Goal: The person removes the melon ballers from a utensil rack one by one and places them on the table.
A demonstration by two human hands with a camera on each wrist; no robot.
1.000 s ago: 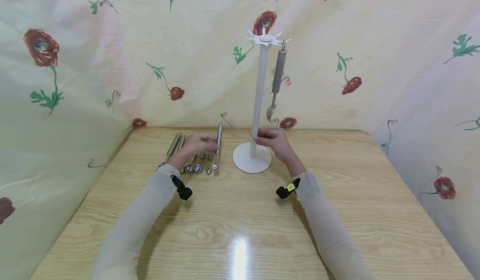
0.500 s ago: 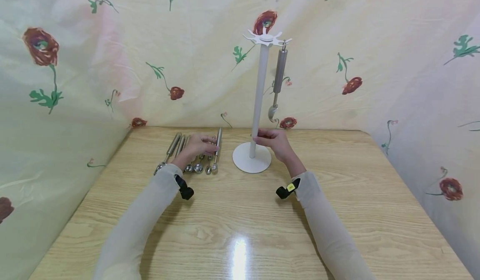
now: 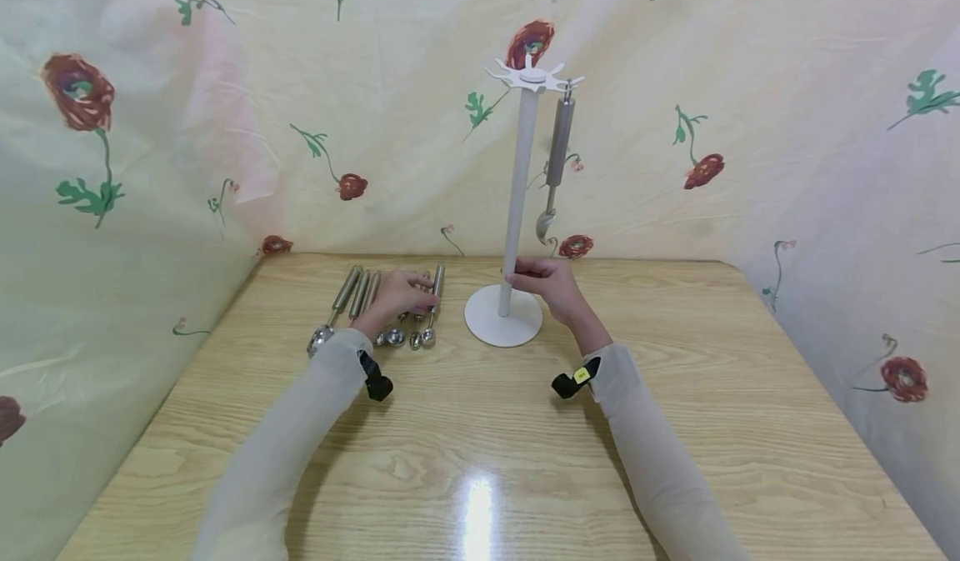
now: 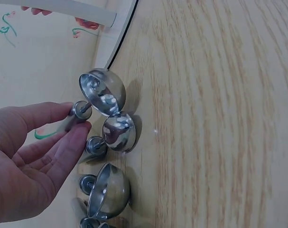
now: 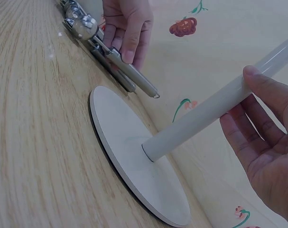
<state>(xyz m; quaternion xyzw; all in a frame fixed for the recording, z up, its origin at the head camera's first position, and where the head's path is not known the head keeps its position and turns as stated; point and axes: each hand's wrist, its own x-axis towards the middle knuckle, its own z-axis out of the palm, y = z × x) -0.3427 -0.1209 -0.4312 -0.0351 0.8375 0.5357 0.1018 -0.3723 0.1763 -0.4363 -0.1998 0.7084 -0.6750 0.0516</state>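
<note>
My left hand (image 3: 401, 292) pinches the handle of a steel round-bowled scoop (image 3: 437, 284) between thumb and fingers. In the left wrist view, that scoop's hollow bowl (image 4: 113, 90) sits low by the tabletop, close to a neighbouring scoop's bowl (image 4: 119, 132). Several similar scoops (image 3: 342, 288) lie side by side under and left of this hand, which partly hides them. My right hand (image 3: 551, 286) grips the lower pole (image 5: 200, 116) of a white stand (image 3: 517, 194), just above its round base (image 5: 127, 152). From a hook at the stand's top right hangs another scoop (image 3: 560, 144).
The stand's top (image 3: 532, 79) carries several outward hooks. A wooden table (image 3: 420, 444) lies beneath everything. Floral cloth (image 3: 397, 111) rises behind the table's back edge and along both sides. A bright light reflection (image 3: 478, 515) shows near the front.
The pinched scoop has come down, its handle end sinking toward the table. My left hand has shifted slightly right, uncovering more of the left-hand scoops. The right hand stays on the pole.
</note>
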